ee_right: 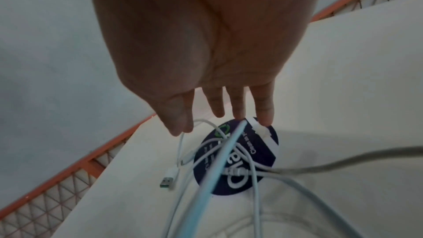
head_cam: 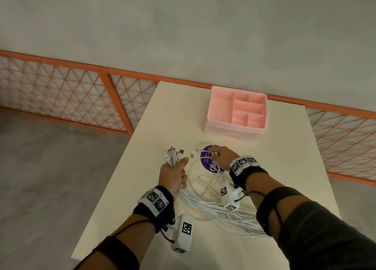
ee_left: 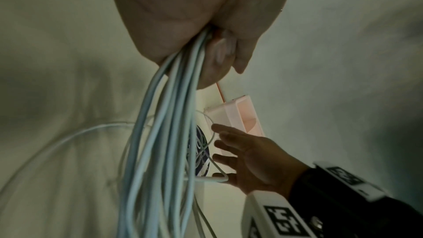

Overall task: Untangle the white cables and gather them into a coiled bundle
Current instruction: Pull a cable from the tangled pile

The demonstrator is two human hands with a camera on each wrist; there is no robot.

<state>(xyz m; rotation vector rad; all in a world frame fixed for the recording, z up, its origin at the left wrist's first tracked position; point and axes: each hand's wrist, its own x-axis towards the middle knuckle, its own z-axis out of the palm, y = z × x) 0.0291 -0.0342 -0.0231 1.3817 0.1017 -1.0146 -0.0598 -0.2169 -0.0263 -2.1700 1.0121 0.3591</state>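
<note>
Fist first: the left hand [head_cam: 174, 175] is clenched round a bunch of white cables [ee_left: 160, 133] — their plug ends [head_cam: 173, 153] fan out above the thumb, the cords trail below toward the table's [head_cam: 284, 147] near edge. The right hand [head_cam: 222, 158] reaches with straight, spread fingers [ee_right: 263, 108], gripping nothing, its tips at loose cable loops [ee_right: 228, 151] lying across a dark blue round sticker [ee_right: 263, 144]. Beyond stands a pink compartment organizer [head_cam: 236, 125].
</note>
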